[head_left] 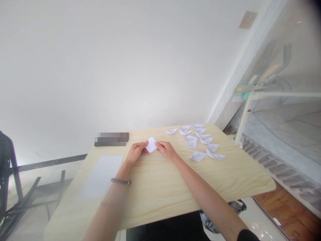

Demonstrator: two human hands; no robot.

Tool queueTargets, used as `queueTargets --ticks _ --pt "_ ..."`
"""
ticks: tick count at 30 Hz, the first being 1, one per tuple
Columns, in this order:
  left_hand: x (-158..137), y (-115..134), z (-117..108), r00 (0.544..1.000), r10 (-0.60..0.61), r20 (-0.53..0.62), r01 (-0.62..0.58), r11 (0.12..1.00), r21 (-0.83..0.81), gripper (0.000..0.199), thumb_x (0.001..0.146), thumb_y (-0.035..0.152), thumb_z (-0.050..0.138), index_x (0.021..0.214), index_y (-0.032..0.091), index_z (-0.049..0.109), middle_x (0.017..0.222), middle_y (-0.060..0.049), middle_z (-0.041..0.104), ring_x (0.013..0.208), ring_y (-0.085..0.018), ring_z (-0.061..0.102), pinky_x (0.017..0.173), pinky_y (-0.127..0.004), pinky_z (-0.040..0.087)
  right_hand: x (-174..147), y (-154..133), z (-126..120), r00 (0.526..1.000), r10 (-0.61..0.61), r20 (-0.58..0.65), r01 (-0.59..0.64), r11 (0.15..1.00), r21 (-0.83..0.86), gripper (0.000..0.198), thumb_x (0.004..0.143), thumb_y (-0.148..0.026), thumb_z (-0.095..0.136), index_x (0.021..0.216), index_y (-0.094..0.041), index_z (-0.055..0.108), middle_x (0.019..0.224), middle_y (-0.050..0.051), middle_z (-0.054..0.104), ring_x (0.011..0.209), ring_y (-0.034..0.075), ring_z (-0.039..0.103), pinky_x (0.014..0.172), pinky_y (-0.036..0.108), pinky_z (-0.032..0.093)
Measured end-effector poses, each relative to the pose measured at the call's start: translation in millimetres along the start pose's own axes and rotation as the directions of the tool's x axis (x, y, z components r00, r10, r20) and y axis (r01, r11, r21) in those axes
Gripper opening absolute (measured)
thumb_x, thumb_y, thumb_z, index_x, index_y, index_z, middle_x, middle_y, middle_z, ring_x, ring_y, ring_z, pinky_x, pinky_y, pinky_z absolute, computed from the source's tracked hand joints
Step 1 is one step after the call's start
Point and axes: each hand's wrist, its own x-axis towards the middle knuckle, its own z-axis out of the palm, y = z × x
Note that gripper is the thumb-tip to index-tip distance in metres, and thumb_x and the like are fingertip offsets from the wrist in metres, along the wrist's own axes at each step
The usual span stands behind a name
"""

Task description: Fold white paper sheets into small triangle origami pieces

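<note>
Over the bench (155, 187), the fingers (138, 146) of the left hand (135, 153) and right hand (167, 150) pinch opposite corners of a folded paper (151, 146); paper boats (192, 144) sit rightward, a white sheet (106, 172) leftward.

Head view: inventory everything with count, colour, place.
Folded paper: one, white, between hands
Paper boats: about ten, white, table's right side
Paper sheet: one, white, table's left
Pixelated item: one, dark, table's far left
Table: one, pale wood, centre
Wall: one, white, behind
Socket: one, beige, upper right
Frame: one, whitish, far right
Dark furniture: count unclear, black, left
Bag: one, grey, beneath table
Floor: one, mostly pale, below
Bracelet: one, dark, left wrist
Left hand and right hand: two, bare, on folded paper
</note>
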Motion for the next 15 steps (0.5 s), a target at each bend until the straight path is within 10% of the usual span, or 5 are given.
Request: queueTargets --ticks 15 --pt "-1.2 2.7 4.3 0.996 0.032 -0.087 -0.024 0.996 0.089 0.044 0.059 0.041 0.065 0.091 0.012 0.058 0.067 -0.002 0.061 0.058 -0.012 0.052 0.054 -0.022 0.038 -1.1 -1.8 3.5 0.995 -0.077 0.061 0.084 0.990 -0.116 0.041 0.081 -0.043 0.037 0.057 -0.014 0.054 0.046 -0.003 0.042 0.044 0.006 0.034 0.046 0.019 0.025"
